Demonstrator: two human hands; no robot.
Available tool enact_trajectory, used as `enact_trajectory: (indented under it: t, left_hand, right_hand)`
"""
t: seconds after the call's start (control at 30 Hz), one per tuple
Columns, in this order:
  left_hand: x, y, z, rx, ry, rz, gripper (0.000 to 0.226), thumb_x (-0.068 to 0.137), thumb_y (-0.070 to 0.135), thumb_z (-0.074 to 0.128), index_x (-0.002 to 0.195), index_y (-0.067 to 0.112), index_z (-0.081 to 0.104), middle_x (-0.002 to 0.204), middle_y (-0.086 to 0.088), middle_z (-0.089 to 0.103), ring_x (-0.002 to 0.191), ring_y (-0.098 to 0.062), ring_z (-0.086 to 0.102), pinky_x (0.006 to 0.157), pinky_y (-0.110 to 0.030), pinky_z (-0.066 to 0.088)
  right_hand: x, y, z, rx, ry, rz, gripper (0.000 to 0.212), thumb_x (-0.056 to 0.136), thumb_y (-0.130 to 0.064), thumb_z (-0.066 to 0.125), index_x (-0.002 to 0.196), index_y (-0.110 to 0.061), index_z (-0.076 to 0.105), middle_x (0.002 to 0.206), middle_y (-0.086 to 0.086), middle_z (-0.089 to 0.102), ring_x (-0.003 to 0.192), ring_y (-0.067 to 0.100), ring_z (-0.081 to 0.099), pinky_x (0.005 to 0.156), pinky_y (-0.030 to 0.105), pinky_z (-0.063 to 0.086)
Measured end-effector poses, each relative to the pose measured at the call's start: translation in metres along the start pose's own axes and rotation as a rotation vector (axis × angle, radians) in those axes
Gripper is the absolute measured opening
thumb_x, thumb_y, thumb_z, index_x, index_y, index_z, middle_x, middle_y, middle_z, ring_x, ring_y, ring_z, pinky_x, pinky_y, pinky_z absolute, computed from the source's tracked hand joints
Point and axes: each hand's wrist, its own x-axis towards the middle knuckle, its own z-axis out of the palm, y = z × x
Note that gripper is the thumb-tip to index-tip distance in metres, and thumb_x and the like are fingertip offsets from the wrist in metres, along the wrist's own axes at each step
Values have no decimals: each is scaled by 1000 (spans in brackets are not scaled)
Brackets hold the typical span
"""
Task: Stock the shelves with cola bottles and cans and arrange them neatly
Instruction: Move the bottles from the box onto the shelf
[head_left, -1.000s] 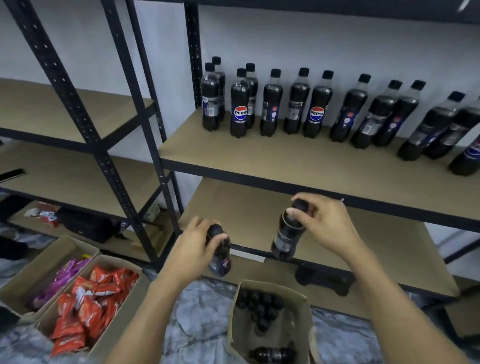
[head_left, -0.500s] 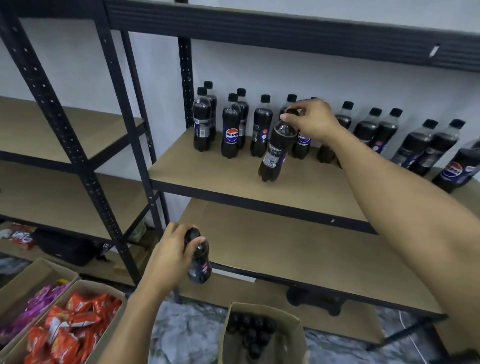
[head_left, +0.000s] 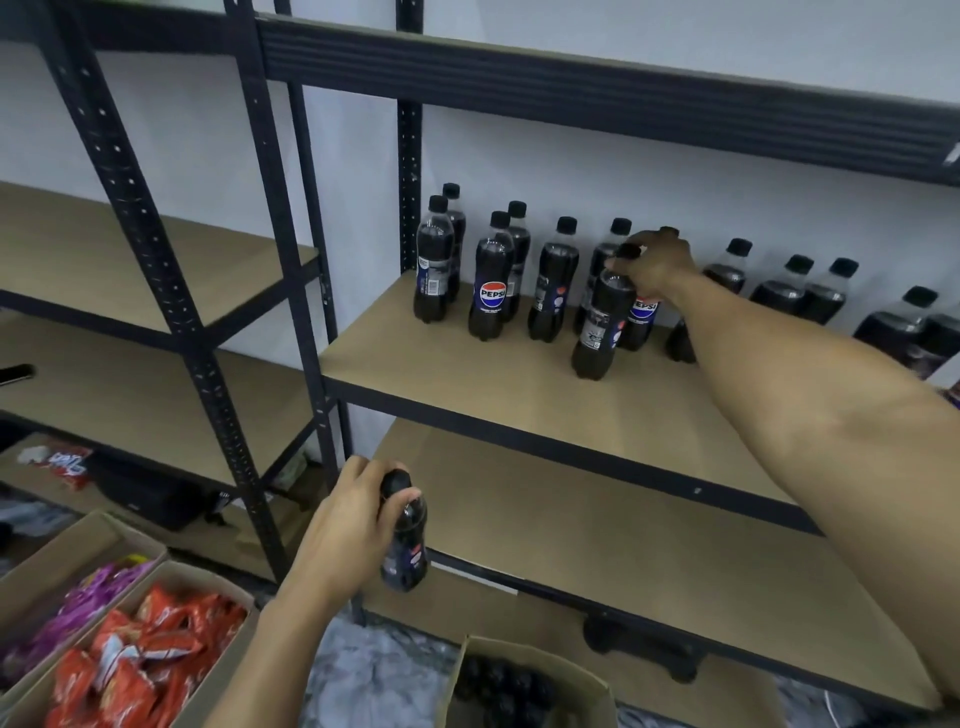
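Observation:
My right hand (head_left: 655, 262) grips the neck of a dark cola bottle (head_left: 600, 325), which stands upright on the wooden shelf (head_left: 457, 374) in front of the back row. Several cola bottles (head_left: 492, 286) line the back of that shelf along the wall. My left hand (head_left: 349, 527) holds a second cola bottle (head_left: 404, 540) by its cap and shoulder, low in front of the lower shelf (head_left: 597, 540). A cardboard box (head_left: 566, 686) below holds more bottles, of which only the black caps show.
Black metal uprights (head_left: 306, 270) frame the shelving. To the left stands another rack with bare wooden shelves (head_left: 156, 270). Cardboard boxes of red snack packs (head_left: 140, 660) and purple packs (head_left: 88, 603) sit at the lower left on the floor.
My right hand has carried its bottle from mid-air onto the shelf and stood it upright. The view has moved closer and up. My left hand still holds its bottle low.

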Motion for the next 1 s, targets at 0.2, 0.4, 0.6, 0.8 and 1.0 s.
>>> enact_trajectory:
  t: [0.2,0.4,0.6,0.8,1.0]
  left_hand:
    - [17,17,-2,17,-14,42,26,98,46,52,116,28,56,100,13,46,86,-11,56,80,-31,48]
    - [56,53,-17,23,8,155,27,98,47,54,114,26,59,102,12,51,92,-11,57,83,-34,49]
    - [118,119,-46,-8,2,203,27,97,49,56,108,25,59,97,7,62,89,-7,60,76,-29,52]
    - [185,182,-60,-43,79,241,28,98,44,58,97,16,60,85,2,65,81,-14,62,68,-32,48]
    - [248,196,-23,12,72,208,38,98,44,60,86,8,62,68,-1,59,68,-23,59,61,-34,44]
  right_hand:
    - [-15,20,20,129,120,-21,71,89,-37,75,150,-19,41,146,11,53,130,32,54,104,38,46]
    - [-95,120,80,-82,-153,132,85,84,-74,58,150,-25,41,141,12,56,123,33,57,103,47,47]
    - [-134,174,95,-440,-143,64,69,95,-74,30,151,-35,40,161,1,31,149,23,24,119,63,9]
    - [-134,176,95,-464,-203,74,71,95,-75,19,156,-41,26,168,3,13,155,24,3,121,61,2]
    - [-133,173,90,-463,-255,66,77,92,-80,17,158,-40,20,169,3,6,155,24,-2,121,59,-1]
